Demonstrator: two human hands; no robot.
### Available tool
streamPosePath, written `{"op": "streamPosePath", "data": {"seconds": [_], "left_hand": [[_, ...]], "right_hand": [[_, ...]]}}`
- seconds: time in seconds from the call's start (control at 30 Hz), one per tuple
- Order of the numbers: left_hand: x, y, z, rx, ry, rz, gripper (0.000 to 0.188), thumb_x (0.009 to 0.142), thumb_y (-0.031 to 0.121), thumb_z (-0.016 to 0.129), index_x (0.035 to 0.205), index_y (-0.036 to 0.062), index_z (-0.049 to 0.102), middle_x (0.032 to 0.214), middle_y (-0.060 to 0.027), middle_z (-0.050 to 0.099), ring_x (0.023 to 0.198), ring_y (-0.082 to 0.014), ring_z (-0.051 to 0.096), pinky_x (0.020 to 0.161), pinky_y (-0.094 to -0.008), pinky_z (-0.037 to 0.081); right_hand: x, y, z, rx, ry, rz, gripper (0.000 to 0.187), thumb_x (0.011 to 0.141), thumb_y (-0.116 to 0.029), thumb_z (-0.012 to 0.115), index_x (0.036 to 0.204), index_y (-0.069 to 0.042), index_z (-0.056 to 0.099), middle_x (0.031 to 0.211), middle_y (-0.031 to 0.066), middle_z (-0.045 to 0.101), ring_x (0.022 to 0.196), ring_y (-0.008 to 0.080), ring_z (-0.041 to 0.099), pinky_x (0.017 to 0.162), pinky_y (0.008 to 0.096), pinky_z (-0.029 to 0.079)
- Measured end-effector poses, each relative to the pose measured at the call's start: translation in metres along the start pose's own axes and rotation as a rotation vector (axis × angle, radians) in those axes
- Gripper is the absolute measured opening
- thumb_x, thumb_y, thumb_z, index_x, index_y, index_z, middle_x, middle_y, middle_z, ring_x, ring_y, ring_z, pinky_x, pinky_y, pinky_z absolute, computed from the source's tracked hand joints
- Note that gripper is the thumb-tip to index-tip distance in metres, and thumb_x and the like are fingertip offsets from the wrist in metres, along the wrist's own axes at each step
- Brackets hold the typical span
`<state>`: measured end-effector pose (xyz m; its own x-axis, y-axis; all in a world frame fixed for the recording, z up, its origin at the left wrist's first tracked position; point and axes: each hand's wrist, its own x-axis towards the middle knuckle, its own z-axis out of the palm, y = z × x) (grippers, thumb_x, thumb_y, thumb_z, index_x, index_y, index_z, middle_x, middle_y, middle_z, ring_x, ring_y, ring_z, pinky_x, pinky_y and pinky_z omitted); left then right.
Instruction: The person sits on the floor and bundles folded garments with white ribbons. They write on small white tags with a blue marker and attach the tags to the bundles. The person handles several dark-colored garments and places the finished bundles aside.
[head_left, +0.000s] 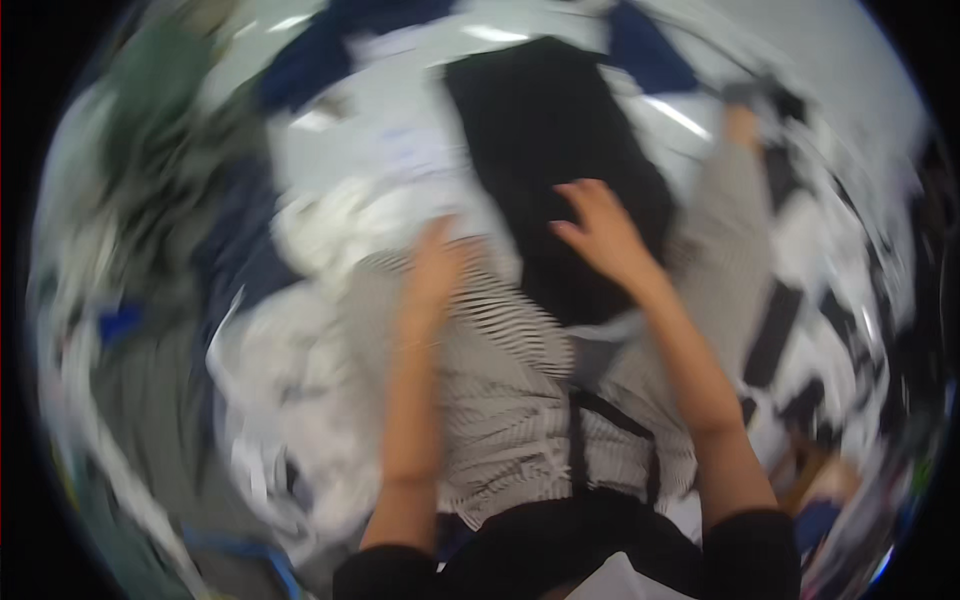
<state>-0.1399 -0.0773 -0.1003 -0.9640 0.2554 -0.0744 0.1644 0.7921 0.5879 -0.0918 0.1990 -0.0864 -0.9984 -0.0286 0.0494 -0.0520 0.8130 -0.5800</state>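
Black cloth (545,110) lies lengthwise between the legs of the striped trousers (505,410); its right edge runs close beside one leg, more room on the left, where pale surface (545,20) separates it from the white heap (325,230). Right hand (605,235) over cloth, thumb and fingers apart; left hand (438,268) blurred near knee, grip cannot be told.

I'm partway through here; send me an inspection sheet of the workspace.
Surface: pale surface, glossy, partly covered by cloth.
Things: black cloth, spread between the legs of the person's striped trousers.
Clutter: white cloth heap and green-grey cloth at left.
Hands: left hand blurred by the striped trousers, contact unclear; right hand open over the black cloth.
Cables: nothing clearly seen.
Surroundings: navy cloth toward the top; edges blurred.
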Motion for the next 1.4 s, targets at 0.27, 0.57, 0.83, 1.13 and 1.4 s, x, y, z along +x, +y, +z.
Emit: {"op": "streamPosePath", "data": {"seconds": [0.27, 0.57, 0.83, 1.13, 1.4], "left_hand": [[0.016, -0.068, -0.040, 0.253, -0.316, -0.264, 0.052, 0.095, 0.035, 0.047, 0.132, -0.0016, 0.056, 0.126, -0.0244, 0.061, 0.120, -0.0375, 0.056, 0.101, -0.0393, 0.042], [-0.001, -0.095, -0.026, 0.251, -0.428, -0.161, 0.044, 0.099, 0.024, 0.039, 0.133, 0.0006, 0.055, 0.131, -0.0200, 0.058, 0.123, -0.0334, 0.051, 0.106, -0.0419, 0.036], [-0.055, -0.016, -0.013, 0.589, -0.210, -0.270, 0.045, 0.096, 0.034, 0.047, 0.133, 0.0113, 0.058, 0.146, -0.0130, 0.044, 0.138, -0.0359, 0.033, 0.106, -0.0668, 0.014], [-0.159, 0.047, -0.011, 0.293, -0.013, 0.102, 0.036, 0.086, 0.029, 0.063, 0.119, 0.0150, 0.064, 0.133, -0.0073, 0.053, 0.127, -0.0306, 0.045, 0.108, -0.0629, 0.025], [-0.181, -0.009, -0.188, 0.082, 0.997, -0.252, 0.013, 0.086, 0.010, 0.063, 0.097, 0.0068, 0.069, 0.089, -0.0090, 0.068, 0.082, -0.0255, 0.066, 0.074, -0.0358, 0.051]], "right_hand": [[-0.169, 0.030, -0.072, -0.492, 0.307, 0.393, 0.045, 0.081, -0.023, 0.070, 0.123, -0.012, 0.059, 0.143, 0.0112, 0.044, 0.143, 0.0299, 0.030, 0.109, 0.0613, 0.027], [-0.236, 0.035, -0.069, 0.027, 0.256, 0.197, 0.037, 0.082, -0.017, 0.067, 0.118, -0.010, 0.063, 0.143, 0.0088, 0.049, 0.141, 0.0297, 0.034, 0.113, 0.0548, 0.025], [-0.218, 0.052, -0.059, -0.070, 0.369, 0.146, 0.021, 0.086, -0.008, 0.060, 0.106, -0.004, 0.065, 0.124, 0.0132, 0.060, 0.124, 0.0349, 0.049, 0.107, 0.0450, 0.034], [-0.159, 0.030, -0.069, 0.202, 0.238, 0.022, 0.016, 0.093, -0.003, 0.054, 0.106, 0.002, 0.063, 0.109, 0.0139, 0.063, 0.105, 0.0276, 0.059, 0.092, 0.0361, 0.046], [-0.135, 0.006, -0.054, 0.252, 0.029, 0.072, 0.019, 0.097, -0.007, 0.053, 0.109, 0.003, 0.064, 0.104, 0.0102, 0.066, 0.098, 0.0206, 0.062, 0.088, 0.0320, 0.047]]}}
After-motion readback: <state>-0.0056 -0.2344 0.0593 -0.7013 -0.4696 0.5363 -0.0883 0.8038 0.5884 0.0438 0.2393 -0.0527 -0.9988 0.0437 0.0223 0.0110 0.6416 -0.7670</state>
